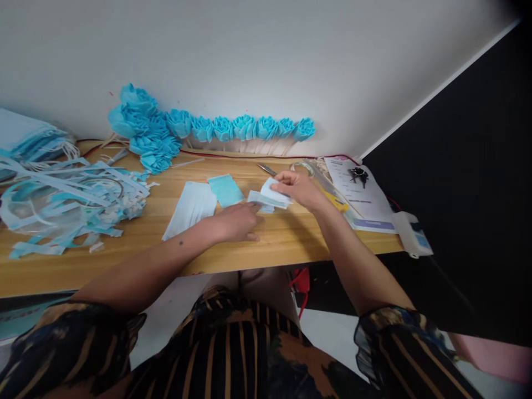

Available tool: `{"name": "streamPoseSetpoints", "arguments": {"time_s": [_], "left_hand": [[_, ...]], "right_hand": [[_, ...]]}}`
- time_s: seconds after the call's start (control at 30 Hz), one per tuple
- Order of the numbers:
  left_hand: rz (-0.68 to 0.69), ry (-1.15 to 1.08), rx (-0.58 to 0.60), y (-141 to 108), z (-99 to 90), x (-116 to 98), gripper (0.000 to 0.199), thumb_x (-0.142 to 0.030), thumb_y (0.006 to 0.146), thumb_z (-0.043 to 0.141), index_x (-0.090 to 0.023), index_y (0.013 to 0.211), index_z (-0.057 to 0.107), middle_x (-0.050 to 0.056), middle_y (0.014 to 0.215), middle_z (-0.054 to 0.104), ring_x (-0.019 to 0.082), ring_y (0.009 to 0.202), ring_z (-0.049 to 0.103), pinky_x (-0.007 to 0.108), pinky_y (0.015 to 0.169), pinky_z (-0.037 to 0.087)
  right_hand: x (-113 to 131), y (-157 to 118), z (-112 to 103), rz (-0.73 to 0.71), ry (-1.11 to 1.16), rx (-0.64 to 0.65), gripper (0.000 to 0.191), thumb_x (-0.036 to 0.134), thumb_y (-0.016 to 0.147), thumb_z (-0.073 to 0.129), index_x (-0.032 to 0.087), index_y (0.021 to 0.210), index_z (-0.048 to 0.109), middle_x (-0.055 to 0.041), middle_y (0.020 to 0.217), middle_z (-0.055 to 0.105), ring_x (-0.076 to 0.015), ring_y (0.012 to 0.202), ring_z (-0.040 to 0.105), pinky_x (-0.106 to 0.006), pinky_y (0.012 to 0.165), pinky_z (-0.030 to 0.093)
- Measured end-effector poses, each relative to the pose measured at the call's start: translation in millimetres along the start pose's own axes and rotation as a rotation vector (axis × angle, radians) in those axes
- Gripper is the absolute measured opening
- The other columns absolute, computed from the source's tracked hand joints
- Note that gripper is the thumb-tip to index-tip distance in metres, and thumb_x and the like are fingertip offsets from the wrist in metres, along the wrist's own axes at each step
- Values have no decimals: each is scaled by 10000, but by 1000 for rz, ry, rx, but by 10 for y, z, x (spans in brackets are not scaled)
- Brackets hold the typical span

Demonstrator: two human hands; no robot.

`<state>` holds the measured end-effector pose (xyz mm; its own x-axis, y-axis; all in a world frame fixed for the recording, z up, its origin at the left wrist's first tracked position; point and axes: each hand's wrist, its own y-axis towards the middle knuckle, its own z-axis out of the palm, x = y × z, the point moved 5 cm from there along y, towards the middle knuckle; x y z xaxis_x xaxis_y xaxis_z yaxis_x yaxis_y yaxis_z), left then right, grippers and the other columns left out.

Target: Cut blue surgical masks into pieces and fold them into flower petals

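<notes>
My right hand pinches a white piece of thin mask fabric and lifts its edge over more pale pieces on the table. To its left, my left hand lies low over the wood, palm down, fingers stretched out and apart. Its fingertips touch or nearly touch the end of a pale blue strip; contact is hard to tell. Just beyond the left hand are a turquoise fabric square and a pleated white face-mask sheet.
Blue fabric flowers on stems lean against the wall, with more bunched at left. Cut strips heap at left near stacked masks. Scissors, a tape roll, a yellow cutter, a paper and keys lie right.
</notes>
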<state>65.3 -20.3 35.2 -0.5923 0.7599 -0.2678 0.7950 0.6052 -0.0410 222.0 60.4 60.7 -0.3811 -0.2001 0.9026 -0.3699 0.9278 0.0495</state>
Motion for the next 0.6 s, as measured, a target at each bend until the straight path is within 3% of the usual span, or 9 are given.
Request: {"name": "streamPoseSetpoints", "arguments": {"time_s": [0.07, 0.17, 0.3, 0.43, 0.5, 0.6], "left_hand": [[0, 5, 18, 0, -4, -17, 335, -380, 836, 684, -146, 1075, 703, 190, 1280, 651, 355, 1223, 571, 410, 982, 441], [-29, 3, 37, -6, -23, -39, 335, -363, 841, 686, -140, 1091, 699, 186, 1234, 664, 353, 1185, 590, 416, 958, 460], [-62, 69, 100, -20, -64, -81, 383, -386, 872, 660, -130, 1156, 682, 207, 1358, 579, 355, 1258, 550, 426, 1008, 443], [-57, 125, 140, -27, -89, -117, 390, -414, 900, 617, -143, 1175, 673, 201, 1363, 574, 336, 1296, 521, 403, 1020, 428], [-50, 129, 136, -27, -72, -114, 398, -420, 897, 615, -139, 1172, 672, 205, 1348, 585, 337, 1300, 515, 397, 1018, 421], [-21, 72, 74, -31, -46, -62, 363, -410, 864, 642, -149, 1111, 694, 179, 1291, 632, 326, 1251, 544, 376, 994, 418]], "right_hand": [[-76, -28, 163, 18, -21, 67, 313, 460, 692, 749, 173, 786, 665, 14, 666, 651, -113, 572, 521, -242, 544, 366], [-193, 3, 319, -12, -119, 15, 250, 413, 734, 708, 168, 746, 662, 17, 663, 639, -117, 593, 515, -253, 576, 361], [-273, 90, 365, -82, -363, -86, 124, 296, 777, 694, 178, 739, 689, 3, 732, 685, -142, 690, 570, -271, 658, 383], [-247, 128, 397, -174, -531, -57, 70, 201, 802, 685, 178, 736, 688, -32, 812, 707, -173, 811, 620, -284, 757, 424], [-202, 130, 407, -161, -628, -43, 35, 179, 812, 678, 183, 831, 707, -52, 903, 724, -189, 883, 638, -290, 797, 439], [-106, 143, 425, -59, -798, 33, 190, 225, 845, 670, 188, 1028, 706, -91, 1056, 731, -211, 943, 656, -291, 780, 443]]}}
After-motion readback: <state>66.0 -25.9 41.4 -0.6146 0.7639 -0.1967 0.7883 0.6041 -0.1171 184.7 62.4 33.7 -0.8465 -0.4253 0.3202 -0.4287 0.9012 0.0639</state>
